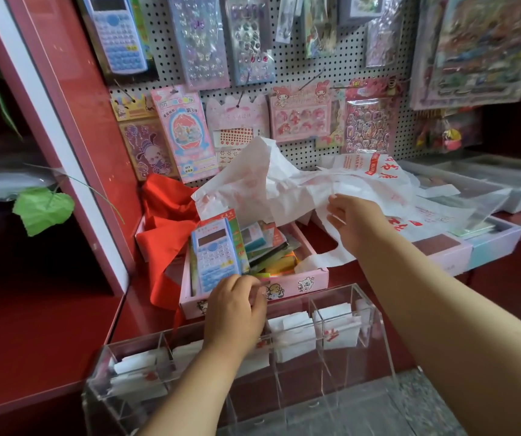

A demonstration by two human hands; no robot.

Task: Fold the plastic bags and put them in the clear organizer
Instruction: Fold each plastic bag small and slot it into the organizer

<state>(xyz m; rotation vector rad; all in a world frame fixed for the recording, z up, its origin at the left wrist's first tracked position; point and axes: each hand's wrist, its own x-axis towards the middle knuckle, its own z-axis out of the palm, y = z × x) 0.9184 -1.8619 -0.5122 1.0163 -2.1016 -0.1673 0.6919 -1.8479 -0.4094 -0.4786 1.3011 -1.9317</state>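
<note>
Four folded bags (334,330) sit in the clear organizer (375,313), one per slot. Right hand (355,225) pinches a loose white bag (271,184); left hand (237,306) is curled, can't tell if holding.

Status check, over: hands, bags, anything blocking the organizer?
Right hand grips loose bag above pink box. Left hand curled over organizer, hold unclear. Folded bags sit in compartments. Nothing blocking.
</note>
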